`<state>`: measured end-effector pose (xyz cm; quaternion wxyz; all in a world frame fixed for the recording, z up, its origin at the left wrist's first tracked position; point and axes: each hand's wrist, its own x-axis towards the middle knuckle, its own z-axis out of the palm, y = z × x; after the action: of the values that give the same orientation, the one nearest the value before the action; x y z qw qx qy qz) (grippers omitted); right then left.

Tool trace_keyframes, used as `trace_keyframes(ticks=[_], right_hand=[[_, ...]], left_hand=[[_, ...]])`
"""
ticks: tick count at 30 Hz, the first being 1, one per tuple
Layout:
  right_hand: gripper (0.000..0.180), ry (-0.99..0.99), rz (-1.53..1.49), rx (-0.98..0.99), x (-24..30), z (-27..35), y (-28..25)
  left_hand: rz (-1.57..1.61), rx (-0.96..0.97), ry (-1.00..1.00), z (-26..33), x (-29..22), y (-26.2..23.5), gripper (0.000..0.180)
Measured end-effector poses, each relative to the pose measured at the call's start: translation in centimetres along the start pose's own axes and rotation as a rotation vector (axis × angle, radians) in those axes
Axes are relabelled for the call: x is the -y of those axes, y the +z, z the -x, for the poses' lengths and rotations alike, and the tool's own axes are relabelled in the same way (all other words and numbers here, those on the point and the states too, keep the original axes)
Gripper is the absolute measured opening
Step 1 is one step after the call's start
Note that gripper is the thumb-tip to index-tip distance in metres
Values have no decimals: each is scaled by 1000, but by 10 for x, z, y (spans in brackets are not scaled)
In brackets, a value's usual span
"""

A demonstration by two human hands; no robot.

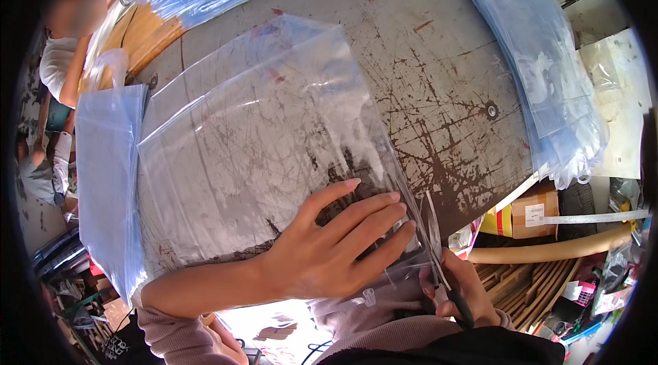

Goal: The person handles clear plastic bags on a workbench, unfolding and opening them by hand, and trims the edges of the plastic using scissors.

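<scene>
The left hand (329,245) lies flat, fingers spread, pressing the clear plastic bag (260,139) onto the table; the right hand (462,289) is closed round the handles of scissors (436,245), blades up along the bag's right edge. The scarred metal-topped table (439,70) carries stacks of bluish plastic bags (548,70); cardboard boxes (531,211) sit beyond. The bag is transparent, glossy, lying mid-table.
</scene>
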<state>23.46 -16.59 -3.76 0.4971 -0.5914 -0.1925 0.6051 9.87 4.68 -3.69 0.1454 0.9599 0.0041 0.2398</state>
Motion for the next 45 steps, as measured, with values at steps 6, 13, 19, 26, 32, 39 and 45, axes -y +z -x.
trace_keyframes(ticks=[6,13,19,26,32,39,45], right_hand=[[70,-49,44,-12,-9,-4,1],[69,-52,112,-37,-14,-4,-1],[77,-31,68,-86,-18,-5,3],[78,-62,93,-100,-18,-6,5],[76,-107,206,-62,-17,-8,2],[76,-119,238,-108,-19,-8,4],[77,-140,249,-129,-24,-7,4]], left_hand=[[6,-3,-19,-2,-2,-1,30],[11,4,-32,-3,-3,-1,30],[-4,5,-33,-3,-3,1,29],[1,-14,-27,-3,-2,2,27],[12,0,-9,-3,-1,1,28],[63,24,-29,-4,-1,0,30],[55,32,-32,-3,-2,0,28]])
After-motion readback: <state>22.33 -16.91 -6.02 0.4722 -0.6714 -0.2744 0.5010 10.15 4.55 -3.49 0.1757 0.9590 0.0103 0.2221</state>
